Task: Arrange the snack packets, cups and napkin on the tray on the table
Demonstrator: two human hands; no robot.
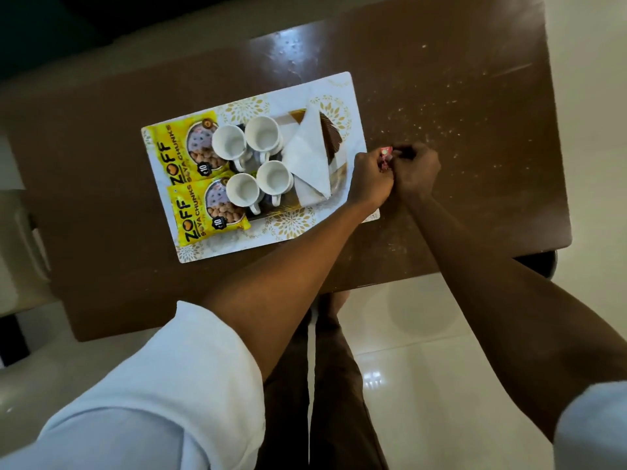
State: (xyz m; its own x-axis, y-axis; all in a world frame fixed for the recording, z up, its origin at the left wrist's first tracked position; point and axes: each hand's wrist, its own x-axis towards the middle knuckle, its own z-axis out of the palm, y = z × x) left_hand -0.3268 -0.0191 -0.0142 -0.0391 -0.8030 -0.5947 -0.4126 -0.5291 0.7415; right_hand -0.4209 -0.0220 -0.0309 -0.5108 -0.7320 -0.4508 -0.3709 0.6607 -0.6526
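Observation:
A white tray with gold flower print (291,228) lies on the brown table (441,96). On its left end lie two yellow soya chunk packets (179,147) (200,212). Several white cups (263,134) stand upright in its middle, and a folded white napkin (307,154) lies at its right end. Just past the tray's right edge, my left hand (369,178) and my right hand (415,171) meet, both pinching a small red wrapped item (386,154) above the table.
White crumbs or specks are scattered over the right half of the table. A pale chair or stool (20,232) stands at the left. The table's near edge is by my legs, over a glossy white tiled floor (424,351).

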